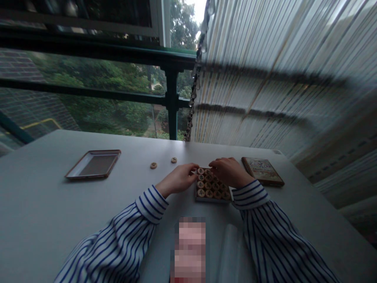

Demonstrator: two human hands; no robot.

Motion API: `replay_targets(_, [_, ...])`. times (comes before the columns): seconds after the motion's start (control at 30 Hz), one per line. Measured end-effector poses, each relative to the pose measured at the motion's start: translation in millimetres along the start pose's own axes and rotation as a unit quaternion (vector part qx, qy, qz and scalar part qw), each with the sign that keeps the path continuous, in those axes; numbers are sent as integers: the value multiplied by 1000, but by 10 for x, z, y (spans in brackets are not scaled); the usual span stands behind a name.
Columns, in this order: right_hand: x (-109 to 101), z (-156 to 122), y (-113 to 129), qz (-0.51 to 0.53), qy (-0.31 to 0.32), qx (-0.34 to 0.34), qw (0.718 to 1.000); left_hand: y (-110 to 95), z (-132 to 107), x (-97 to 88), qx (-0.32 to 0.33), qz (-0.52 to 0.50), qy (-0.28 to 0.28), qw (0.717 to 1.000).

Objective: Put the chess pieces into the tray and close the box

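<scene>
A shallow box of round wooden Chinese chess pieces sits on the white table, its pieces in rows with dark characters on top. My left hand is at the box's back left corner, thumb and fingers closed against its edge. Over the back right part of the box, my right hand curls its fingers downward; what its fingertips hold, if anything, is hidden. This hand covers several pieces. Two loose pieces, a nearer chess piece and a farther chess piece, lie left of the box, apart from both hands.
An upturned shallow lid lies on the table at the left. To the right rests a flat box with a printed picture. A pale rolled sheet is near the front. Beyond stand a green railing and a string curtain.
</scene>
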State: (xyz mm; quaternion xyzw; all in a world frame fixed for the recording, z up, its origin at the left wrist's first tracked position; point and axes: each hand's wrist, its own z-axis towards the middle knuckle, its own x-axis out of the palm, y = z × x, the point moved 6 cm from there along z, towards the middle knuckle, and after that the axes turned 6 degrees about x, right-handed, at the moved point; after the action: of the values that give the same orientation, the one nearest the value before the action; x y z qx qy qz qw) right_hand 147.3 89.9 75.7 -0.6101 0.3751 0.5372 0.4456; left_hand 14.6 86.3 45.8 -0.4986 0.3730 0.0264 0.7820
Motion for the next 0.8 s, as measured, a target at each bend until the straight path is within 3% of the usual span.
replay_targets(0.27, [-161,-46,11,3,-44,14,999,7,0,-147,-15,46,-47,998])
replay_targets(0.8, [-294,-81,13,59,-113,21,992,-44,-5,-353,-5,86,-91,992])
